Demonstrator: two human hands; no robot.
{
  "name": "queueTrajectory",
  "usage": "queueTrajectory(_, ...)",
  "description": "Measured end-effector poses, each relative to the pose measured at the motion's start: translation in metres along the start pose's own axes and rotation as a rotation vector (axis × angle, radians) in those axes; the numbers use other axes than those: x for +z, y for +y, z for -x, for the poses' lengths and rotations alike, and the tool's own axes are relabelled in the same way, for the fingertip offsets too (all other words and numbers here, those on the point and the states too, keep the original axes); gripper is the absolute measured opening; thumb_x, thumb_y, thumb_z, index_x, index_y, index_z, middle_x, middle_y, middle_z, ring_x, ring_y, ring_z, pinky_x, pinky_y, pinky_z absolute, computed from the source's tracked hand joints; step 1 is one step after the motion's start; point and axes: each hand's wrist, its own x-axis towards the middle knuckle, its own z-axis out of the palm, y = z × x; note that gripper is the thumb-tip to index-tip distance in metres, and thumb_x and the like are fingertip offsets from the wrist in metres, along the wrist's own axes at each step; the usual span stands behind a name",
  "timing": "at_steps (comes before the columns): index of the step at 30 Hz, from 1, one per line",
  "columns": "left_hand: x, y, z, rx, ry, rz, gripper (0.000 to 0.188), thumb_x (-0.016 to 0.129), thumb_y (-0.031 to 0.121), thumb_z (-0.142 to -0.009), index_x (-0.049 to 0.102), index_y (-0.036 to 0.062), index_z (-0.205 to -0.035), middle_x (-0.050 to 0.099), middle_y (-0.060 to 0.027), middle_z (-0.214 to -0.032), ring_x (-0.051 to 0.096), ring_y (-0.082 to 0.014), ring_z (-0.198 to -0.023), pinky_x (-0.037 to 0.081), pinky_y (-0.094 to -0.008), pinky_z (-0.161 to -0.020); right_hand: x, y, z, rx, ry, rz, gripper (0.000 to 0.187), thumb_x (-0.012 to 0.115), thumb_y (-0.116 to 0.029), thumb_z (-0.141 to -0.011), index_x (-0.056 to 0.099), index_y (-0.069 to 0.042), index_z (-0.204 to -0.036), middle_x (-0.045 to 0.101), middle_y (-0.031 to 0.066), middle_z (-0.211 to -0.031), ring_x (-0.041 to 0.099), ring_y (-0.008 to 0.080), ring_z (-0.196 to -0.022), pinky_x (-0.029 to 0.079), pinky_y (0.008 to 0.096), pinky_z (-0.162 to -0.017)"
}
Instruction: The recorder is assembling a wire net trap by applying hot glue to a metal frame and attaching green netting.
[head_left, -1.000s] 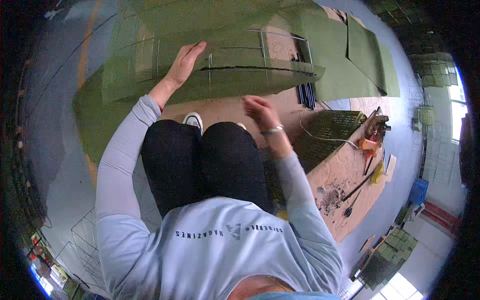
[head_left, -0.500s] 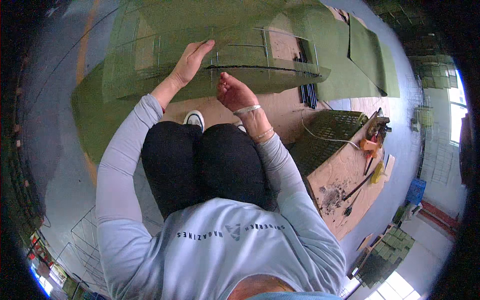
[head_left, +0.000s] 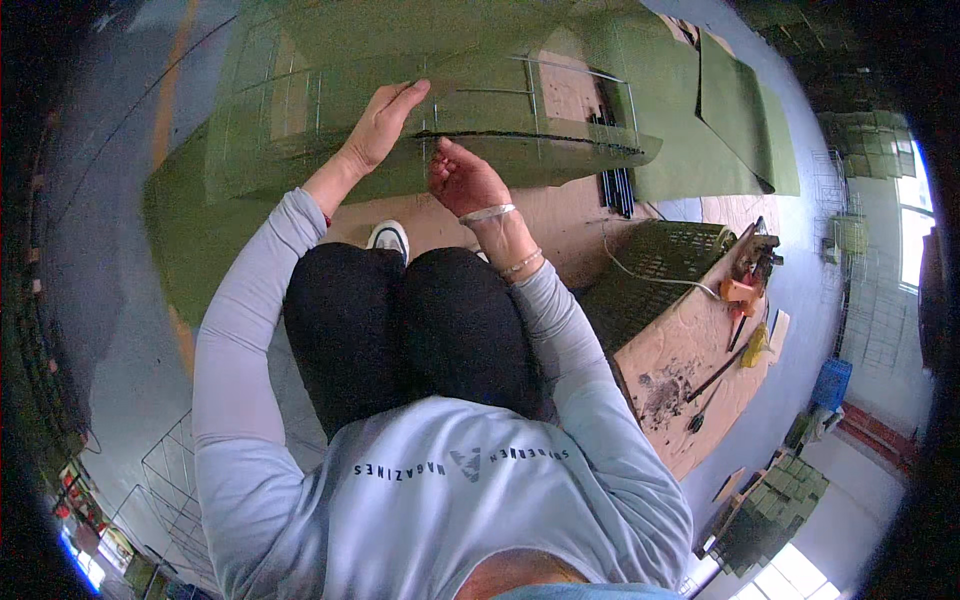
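A sheet of green, see-through mesh fabric (head_left: 480, 45) lies over a metal wire frame (head_left: 533, 95) before my knees. Along its near side runs a dark edging strip (head_left: 520, 136). My left hand (head_left: 380, 127) rests against the mesh just left of the strip's end, its visible fingers stretched out together and the others hidden. Close to the strip's left end, my right hand (head_left: 468, 182) has its fingers curled in and the thumb side pointing at the strip. Whatever those fingers pinch is too small to make out.
Black rods (head_left: 616, 165) lie right of the fabric. More green fabric (head_left: 740, 110) is spread beyond. At my right a dark perforated crate (head_left: 660, 265) stands by a wooden board (head_left: 650, 375) with dark scraps, an orange tool (head_left: 738, 292) and a yellow-handled tool (head_left: 757, 345).
My right hand has shifted slightly left and up toward the dark strip, its fingers still curled. My left hand stays nearly in place.
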Motion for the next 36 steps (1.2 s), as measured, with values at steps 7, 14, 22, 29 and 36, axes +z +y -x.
queueTrajectory(7,-0.004,-0.003,0.000,-0.078,-0.046,-0.098,0.041,0.038,0.029,-0.086,0.046,0.0007,-0.114,0.044,-0.0130,-0.115,0.039,-0.0209,-0.110,0.026,-0.0281,-0.096,0.006,0.004,-0.002,-0.020,0.005,-0.029,0.012,0.054,-0.015,-0.078,0.048,-0.011,-0.068,0.045,-0.0027,-0.059,0.043,0.0095,-0.054,0.036,0.0224,-0.051)
queueTrajectory(14,-0.006,0.000,-0.001,-0.117,-0.088,0.036,0.043,0.039,0.031,-0.086,0.046,-0.0013,-0.114,0.044,-0.0126,-0.115,0.039,-0.0193,-0.110,0.026,-0.0280,-0.095,0.000,0.003,0.002,0.001,-0.152,-0.057,0.006,0.053,-0.014,-0.076,0.051,-0.010,-0.072,0.047,-0.0027,-0.064,0.044,0.0093,-0.057,0.038,0.0215,-0.055)
queueTrajectory(22,-0.007,0.009,0.000,-0.090,-0.135,-0.250,0.035,0.036,0.020,-0.086,0.046,0.0006,-0.114,0.046,-0.0129,-0.114,0.041,-0.0225,-0.107,0.027,-0.0287,-0.094,-0.073,-0.003,0.011,-0.132,0.085,-0.123,0.011,0.052,-0.015,-0.076,0.048,-0.008,-0.069,0.042,0.0003,-0.060,0.039,0.0127,-0.054,0.034,0.0249,-0.051)
queueTrajectory(29,0.006,0.004,0.004,0.044,-0.014,-0.026,0.043,0.042,0.034,-0.085,0.048,-0.0084,-0.080,0.044,0.0014,-0.072,0.038,-0.0091,-0.072,0.033,-0.0232,-0.069,-0.245,0.003,0.128,-0.180,0.921,2.414,0.025,0.052,-0.026,-0.075,0.059,-0.002,-0.075,0.060,0.0128,-0.074,0.058,0.0283,-0.067,0.046,0.0378,-0.060)
queueTrajectory(36,-0.007,-0.012,0.003,-0.029,0.041,0.063,0.045,0.042,0.033,-0.085,0.051,-0.0080,-0.100,0.054,-0.0093,-0.095,0.046,-0.0161,-0.091,0.033,-0.0255,-0.082,-0.179,-0.018,0.132,-0.571,0.960,2.097,0.033,0.060,-0.033,-0.070,0.059,-0.001,-0.061,0.058,0.0169,-0.063,0.058,0.0316,-0.066,0.046,0.0384,-0.057)
